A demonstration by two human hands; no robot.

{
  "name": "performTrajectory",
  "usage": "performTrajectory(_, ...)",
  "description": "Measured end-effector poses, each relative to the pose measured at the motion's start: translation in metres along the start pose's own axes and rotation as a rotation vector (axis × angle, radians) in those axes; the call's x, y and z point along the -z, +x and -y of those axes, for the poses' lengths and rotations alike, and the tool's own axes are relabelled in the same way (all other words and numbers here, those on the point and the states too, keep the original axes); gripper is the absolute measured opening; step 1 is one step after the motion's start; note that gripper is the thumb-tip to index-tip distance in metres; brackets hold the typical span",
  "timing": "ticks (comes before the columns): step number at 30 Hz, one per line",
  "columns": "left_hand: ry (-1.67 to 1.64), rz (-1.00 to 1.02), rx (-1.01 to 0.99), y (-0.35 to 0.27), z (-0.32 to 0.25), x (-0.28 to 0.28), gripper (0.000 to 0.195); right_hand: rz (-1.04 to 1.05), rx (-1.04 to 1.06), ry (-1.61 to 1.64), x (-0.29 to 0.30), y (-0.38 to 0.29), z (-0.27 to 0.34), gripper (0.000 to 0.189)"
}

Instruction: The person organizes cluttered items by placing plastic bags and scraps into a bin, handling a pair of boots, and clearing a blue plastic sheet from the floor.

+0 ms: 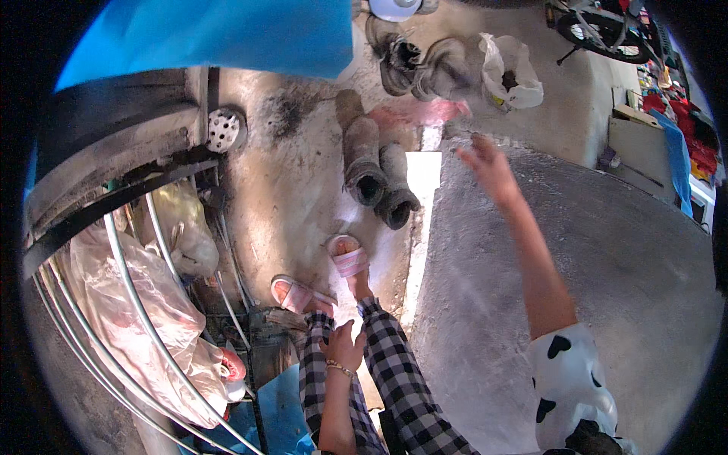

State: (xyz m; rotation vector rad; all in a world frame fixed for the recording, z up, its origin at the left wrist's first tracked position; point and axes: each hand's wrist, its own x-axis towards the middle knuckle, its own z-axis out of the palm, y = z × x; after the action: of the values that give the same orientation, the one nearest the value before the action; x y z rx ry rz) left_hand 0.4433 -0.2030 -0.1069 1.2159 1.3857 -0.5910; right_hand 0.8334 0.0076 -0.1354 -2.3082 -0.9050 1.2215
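Observation:
My right hand [490, 168] reaches out over the grey concrete slab [512, 239], fingers apart and blurred, with nothing seen in it. Just beyond its fingertips, a blurred red thing [421, 112] lies or moves low over the floor; I cannot tell what it is. Left of that hand, two tall, dusty boots [364, 162] lie side by side, their openings towards me. My left hand [345, 346], with a bracelet on its wrist, hangs in front of my black-and-white checked trousers [392, 364]. Its fingers are apart and it holds nothing visible.
A metal-bar rack [142, 307] with plastic bags [136, 330] stands at left, below a blue sheet [227, 40]. Worn shoes [395, 57] and a white plastic bag [520, 77] lie ahead. A two-wheeled vehicle [606, 34] stands at upper right. Pink slippers [348, 260] are on my feet.

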Motion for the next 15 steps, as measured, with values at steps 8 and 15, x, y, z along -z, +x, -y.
performTrajectory(8, -0.132, -0.042, -0.017, 0.007, -0.003, -0.015, 0.045, 0.207, -0.195, 0.029, -0.093, -0.075, -0.086, 0.050)
performTrajectory(15, -0.242, -0.185, -0.045, 0.007, -0.001, -0.015, 0.039, 0.241, -0.193, 0.137, -0.124, -0.082, -0.111, 0.041)
